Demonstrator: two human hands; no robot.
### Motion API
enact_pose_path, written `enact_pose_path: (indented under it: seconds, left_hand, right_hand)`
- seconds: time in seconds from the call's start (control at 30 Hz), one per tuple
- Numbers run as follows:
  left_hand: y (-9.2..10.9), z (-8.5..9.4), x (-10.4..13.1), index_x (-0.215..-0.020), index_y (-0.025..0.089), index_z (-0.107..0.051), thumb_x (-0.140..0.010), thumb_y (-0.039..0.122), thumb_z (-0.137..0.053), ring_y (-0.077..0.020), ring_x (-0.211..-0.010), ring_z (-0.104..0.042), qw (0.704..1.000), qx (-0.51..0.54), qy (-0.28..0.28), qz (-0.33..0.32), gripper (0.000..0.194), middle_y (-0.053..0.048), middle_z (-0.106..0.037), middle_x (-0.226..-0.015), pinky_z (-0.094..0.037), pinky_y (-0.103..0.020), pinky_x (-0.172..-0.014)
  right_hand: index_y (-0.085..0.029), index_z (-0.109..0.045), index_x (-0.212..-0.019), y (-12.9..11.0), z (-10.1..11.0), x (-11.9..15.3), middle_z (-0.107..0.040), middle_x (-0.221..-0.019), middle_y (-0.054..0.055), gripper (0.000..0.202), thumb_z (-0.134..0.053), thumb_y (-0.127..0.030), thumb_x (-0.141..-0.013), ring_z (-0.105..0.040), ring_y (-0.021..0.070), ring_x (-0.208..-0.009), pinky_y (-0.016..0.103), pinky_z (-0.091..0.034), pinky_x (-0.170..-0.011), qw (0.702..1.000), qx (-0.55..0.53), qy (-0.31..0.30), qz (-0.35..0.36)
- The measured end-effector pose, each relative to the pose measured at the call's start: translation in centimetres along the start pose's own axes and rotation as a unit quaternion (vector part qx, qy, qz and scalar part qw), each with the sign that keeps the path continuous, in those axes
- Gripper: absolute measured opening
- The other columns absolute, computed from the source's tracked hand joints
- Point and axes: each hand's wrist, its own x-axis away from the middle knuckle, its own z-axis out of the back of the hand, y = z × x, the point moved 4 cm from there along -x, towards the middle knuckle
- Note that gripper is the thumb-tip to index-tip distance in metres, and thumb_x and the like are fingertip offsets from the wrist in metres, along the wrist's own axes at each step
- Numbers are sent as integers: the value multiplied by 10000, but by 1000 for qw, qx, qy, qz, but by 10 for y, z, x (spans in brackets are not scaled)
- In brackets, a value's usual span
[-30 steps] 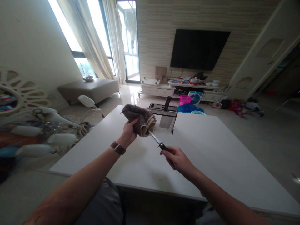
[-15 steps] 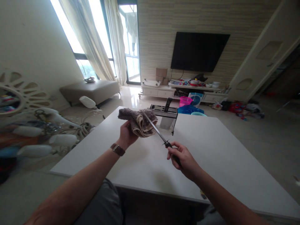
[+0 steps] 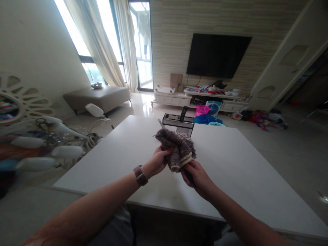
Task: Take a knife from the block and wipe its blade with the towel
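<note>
My left hand (image 3: 158,161) grips a brown fuzzy cloth (image 3: 177,149) held above the white table (image 3: 230,160). The cloth is wrapped over the blade of a knife, so the blade is hidden. My right hand (image 3: 196,176) holds the knife's black handle (image 3: 189,176) just below the cloth, and the two hands are close together. A brown watch strap sits on my left wrist. Behind the cloth, at the table's far edge, stands a metal knife rack (image 3: 178,123) with one black handle sticking up from it.
A low grey bench (image 3: 97,97) stands by the window at left. A wall TV (image 3: 216,54) hangs above a cluttered white cabinet (image 3: 202,97). A pink basket (image 3: 202,109) and blue items lie on the floor beyond the table. White objects and cables lie at left.
The cloth has moved right and down along the knife, from the tip to the handle. The blade, bare half a second ago, is now covered. My left hand has come close to my right.
</note>
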Motion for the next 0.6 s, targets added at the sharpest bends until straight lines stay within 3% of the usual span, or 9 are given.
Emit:
enact_pose_path:
  seconds: [0.1,0.27,0.6]
  left_hand:
    - [1,4,-4,-918,135,-727,-627,93,-837,-205,-832,-727,1000,-5,21,-18,314,-72,-774,-912,-582,-301,-795]
    - [13,15,-16,-869,127,-732,-628,54,-794,-193,-783,-725,997,-3,64,-41,259,-69,-778,-865,-597,-313,-800]
    - [72,58,-48,-865,96,-720,-787,34,-652,-191,-778,-732,985,31,135,-105,121,-94,-779,-865,-615,-348,-881]
  right_hand:
    - [-186,-537,-730,0,1,-2,-471,-514,-73,425,-684,-578,-806,-344,45,-325,192,-173,-317,999,53,3,0]
    - [-197,-547,-832,-5,4,-5,-411,-510,-100,327,-611,-513,-888,-344,57,-372,202,-230,-358,986,157,4,62]
    - [-167,-601,-921,-6,1,-2,-421,-536,-93,348,-570,-513,-894,-354,62,-385,220,-225,-371,986,165,-25,16]
